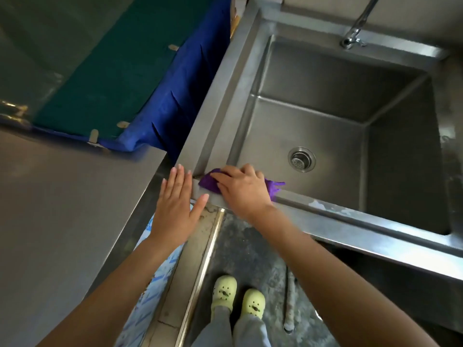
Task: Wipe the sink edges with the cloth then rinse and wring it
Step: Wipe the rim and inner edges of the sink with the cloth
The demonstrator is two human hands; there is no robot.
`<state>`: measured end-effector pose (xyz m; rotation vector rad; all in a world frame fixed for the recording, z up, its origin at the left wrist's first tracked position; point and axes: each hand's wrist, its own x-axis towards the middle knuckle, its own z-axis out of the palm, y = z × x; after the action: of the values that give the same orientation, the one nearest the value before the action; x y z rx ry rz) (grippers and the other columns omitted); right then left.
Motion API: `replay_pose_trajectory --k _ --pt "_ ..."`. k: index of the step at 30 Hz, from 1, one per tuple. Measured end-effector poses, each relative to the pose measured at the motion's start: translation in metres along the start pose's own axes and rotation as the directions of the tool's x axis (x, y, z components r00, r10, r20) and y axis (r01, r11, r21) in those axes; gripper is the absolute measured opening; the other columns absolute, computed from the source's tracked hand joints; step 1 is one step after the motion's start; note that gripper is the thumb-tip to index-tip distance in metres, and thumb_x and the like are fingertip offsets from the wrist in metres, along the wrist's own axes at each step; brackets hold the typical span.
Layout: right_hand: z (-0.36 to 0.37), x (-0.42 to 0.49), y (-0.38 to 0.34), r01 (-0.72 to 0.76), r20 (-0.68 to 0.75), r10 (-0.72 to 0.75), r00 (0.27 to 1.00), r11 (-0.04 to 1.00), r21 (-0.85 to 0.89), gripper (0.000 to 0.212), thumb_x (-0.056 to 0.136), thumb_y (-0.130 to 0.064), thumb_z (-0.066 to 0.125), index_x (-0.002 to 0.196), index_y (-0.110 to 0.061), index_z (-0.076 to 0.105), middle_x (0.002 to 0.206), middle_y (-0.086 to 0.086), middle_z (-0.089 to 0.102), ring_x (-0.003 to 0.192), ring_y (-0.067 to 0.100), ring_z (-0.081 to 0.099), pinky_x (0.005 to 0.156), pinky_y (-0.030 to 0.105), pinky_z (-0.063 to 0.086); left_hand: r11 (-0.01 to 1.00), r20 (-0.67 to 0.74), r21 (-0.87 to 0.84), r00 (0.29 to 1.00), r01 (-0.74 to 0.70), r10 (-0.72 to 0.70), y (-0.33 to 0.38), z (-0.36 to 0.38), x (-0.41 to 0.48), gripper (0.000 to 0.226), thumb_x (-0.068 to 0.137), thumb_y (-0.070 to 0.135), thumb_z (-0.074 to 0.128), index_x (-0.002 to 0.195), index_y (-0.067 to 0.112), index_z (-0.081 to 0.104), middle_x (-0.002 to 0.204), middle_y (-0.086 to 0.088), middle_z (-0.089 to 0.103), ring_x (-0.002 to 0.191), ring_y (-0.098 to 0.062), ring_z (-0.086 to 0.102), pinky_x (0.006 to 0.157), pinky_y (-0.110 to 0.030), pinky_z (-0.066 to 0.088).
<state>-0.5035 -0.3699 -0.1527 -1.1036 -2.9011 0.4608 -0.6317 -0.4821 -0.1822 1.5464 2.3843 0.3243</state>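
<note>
Right hand (242,190) pressing cloth (208,184), lengthwise along sink (363,222) front edge

Both forearms (140,266) are bare down to the left hand (176,209) and right hand (241,190), the nails short. Loose grey trousers (220,326) fall over pale yellow-green clogs (224,290), each with round vent holes and a small dark charm on top.

brushed steel sink (313,214), fuzzy purple cloth (209,182), rough concrete floor (253,249).
</note>
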Motion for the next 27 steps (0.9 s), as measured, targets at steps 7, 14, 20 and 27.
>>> replay_pose_trajectory --k 7,14,20,27 --pt "0.005 -0.055 0.043 -0.214 -0.206 0.186 0.961 0.97 -0.119 0.018 0.082 -0.029 0.062 0.099 -0.029 0.069 0.084 -0.008 0.072 0.065 0.027 0.057 0.058 0.032 0.044 0.99 0.064 -0.088 0.991 -0.108 0.114 0.038 0.007 -0.006 0.098 0.075 0.074 -0.015 0.147 0.011 0.009 0.156 -0.003 0.0 0.143 -0.01 -0.01 0.112 -0.019 -0.02" --pt "-0.047 -0.13 0.145 -0.489 -0.47 0.511 0.719 0.854 0.181 0.032 0.092 -0.028 0.045 0.116 -0.018 0.063 0.106 0.007 0.07 0.081 0.036 0.056 0.071 0.041 0.046 0.925 0.109 0.048 0.922 -0.378 0.371 0.105 0.034 0.026 0.094 0.081 0.066 -0.015 0.144 0.008 0.026 0.154 -0.009 0.021 0.144 -0.019 0.009 0.115 -0.031 -0.006" --pt "-0.047 -0.168 0.193 -0.528 0.107 0.534 0.839 0.845 -0.081 0.038 0.097 -0.04 0.034 0.134 -0.041 0.042 0.135 -0.014 0.054 0.119 0.024 0.043 0.092 0.04 0.034 0.913 0.19 0.203 0.929 -0.354 0.318 0.12 0.048 0.046 0.083 0.081 0.055 -0.005 0.142 0.013 0.032 0.15 -0.006 0.035 0.141 -0.018 0.027 0.118 -0.035 0.011" --pt "-0.042 -0.175 0.185 -0.511 0.167 0.517 0.839 0.856 -0.083 0.056 0.092 -0.057 0.015 0.143 -0.038 0.028 0.15 -0.01 0.035 0.134 0.023 0.036 0.105 0.043 0.03 0.896 0.167 0.24 0.926 -0.373 0.34 0.12 0.046 0.045 0.067 0.09 0.048 0.011 0.131 0.01 0.049 0.13 -0.007 0.059 0.12 -0.025 0.053 0.11 -0.04 0.033"
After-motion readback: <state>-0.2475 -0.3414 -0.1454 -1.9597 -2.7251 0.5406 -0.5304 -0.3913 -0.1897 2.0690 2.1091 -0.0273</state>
